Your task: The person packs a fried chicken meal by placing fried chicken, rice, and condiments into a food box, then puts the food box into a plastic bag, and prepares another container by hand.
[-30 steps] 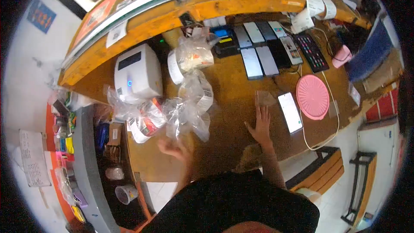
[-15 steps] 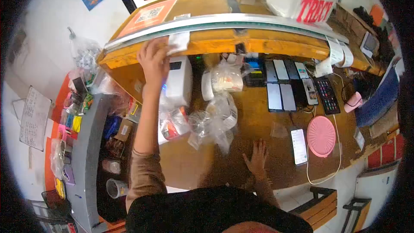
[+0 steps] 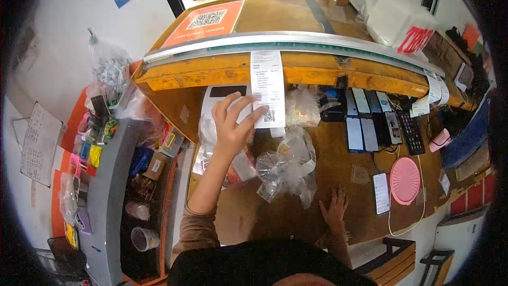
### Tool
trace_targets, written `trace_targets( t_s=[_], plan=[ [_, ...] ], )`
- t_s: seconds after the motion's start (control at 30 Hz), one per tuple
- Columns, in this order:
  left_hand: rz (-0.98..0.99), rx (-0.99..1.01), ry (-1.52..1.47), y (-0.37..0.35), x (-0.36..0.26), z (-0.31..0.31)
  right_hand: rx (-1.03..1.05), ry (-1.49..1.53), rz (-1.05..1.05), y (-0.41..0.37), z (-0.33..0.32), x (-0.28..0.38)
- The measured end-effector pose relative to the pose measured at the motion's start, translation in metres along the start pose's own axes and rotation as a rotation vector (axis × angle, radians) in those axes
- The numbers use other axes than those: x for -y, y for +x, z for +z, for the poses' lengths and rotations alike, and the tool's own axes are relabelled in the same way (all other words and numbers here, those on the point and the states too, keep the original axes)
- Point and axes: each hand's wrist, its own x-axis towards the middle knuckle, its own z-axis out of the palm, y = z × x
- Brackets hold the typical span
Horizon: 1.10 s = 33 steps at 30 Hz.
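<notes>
A printed receipt (image 3: 268, 82) hangs over the yellow wooden edge of the raised shelf, its top at the metal rail and its QR code near the bottom. My left hand (image 3: 233, 127) is beside its lower left side, fingers spread, fingertips at or touching the paper. Behind that hand stands a white box-shaped device with a dark panel (image 3: 227, 91), partly hidden. My right hand (image 3: 334, 211) lies flat on the brown table with fingers apart, left of a lit phone (image 3: 381, 194). Crumpled clear plastic bags (image 3: 291, 164) lie between the hands.
Several phones (image 3: 355, 133) lie in rows under the shelf, near a black keypad (image 3: 410, 133). A pink round lid (image 3: 405, 180) rests at right, with a white cable (image 3: 423, 196) around it. More receipts (image 3: 435, 87) hang at the shelf's right end.
My left hand has come down from the shelf edge, and its fingers have spread. The receipt, bunched at the edge before, now hangs down at full length. My right hand stays on the table.
</notes>
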Motion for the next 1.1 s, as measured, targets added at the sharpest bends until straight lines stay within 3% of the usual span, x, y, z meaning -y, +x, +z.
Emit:
trace_targets(
  t_s=[0.37, 0.4, 0.43, 0.53, 0.6, 0.67, 0.73, 0.8, 0.93, 1.0, 1.1],
  plan=[
    [-0.125, -0.097, -0.102, -0.016, 0.009, 0.015, -0.010, -0.017, 0.050, -0.003, 0.002, -0.001],
    [-0.131, -0.097, -0.105, -0.019, 0.008, 0.015, -0.084, -0.038, -0.036, -0.001, 0.010, -0.008],
    [-0.174, -0.138, -0.125, -0.021, 0.006, 0.015, -0.157, -0.058, -0.122, -0.001, 0.013, -0.013],
    [-0.245, -0.175, -0.147, -0.039, 0.000, 0.008, -0.043, -0.099, -0.020, -0.001, 0.005, -0.004],
    [-0.430, -0.171, -0.215, -0.057, -0.009, 0.000, -0.038, -0.086, -0.030, -0.001, 0.003, -0.004],
    [-0.476, -0.161, -0.285, -0.086, -0.020, -0.007, -0.036, -0.070, -0.041, 0.000, 0.005, -0.006],
    [-0.635, 0.028, -0.315, -0.112, -0.036, -0.020, -0.042, -0.089, -0.037, 0.000, 0.010, -0.009],
    [-0.630, 0.233, -0.290, -0.143, -0.048, -0.034, -0.015, -0.065, -0.021, 0.000, 0.003, -0.004],
    [-0.676, 0.284, -0.205, -0.185, -0.086, -0.062, 0.049, -0.048, 0.067, 0.000, 0.003, -0.001],
    [-0.757, 0.171, -0.133, -0.190, -0.103, -0.067, 0.018, -0.056, 0.038, -0.001, 0.005, -0.003],
    [-0.807, 0.233, -0.080, -0.191, -0.111, -0.075, -0.049, -0.061, -0.027, 0.000, 0.003, -0.002]
  ],
)
